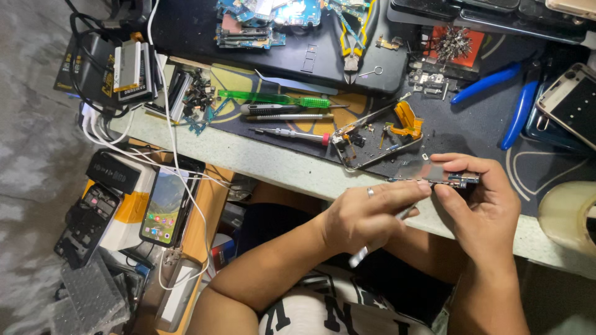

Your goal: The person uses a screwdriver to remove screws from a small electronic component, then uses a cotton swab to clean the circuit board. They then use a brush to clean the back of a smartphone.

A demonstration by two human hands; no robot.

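My right hand (487, 198) holds a thin circuit board (444, 177) by its edge, just over the bench's front edge. My left hand (366, 214), with a ring on one finger, grips metal tweezers (379, 239) whose tip meets the board. Right behind the board lies an opened phone frame (366, 142) with an orange flex part (406, 121) sticking up from it.
Several screwdrivers (285, 99) lie left of the frame. Blue-handled pliers (515, 99), a tape roll (568, 214), more phones and boards sit on the dark mat (472, 136). A lit phone (166, 208) on a white cable rests on boxes at lower left.
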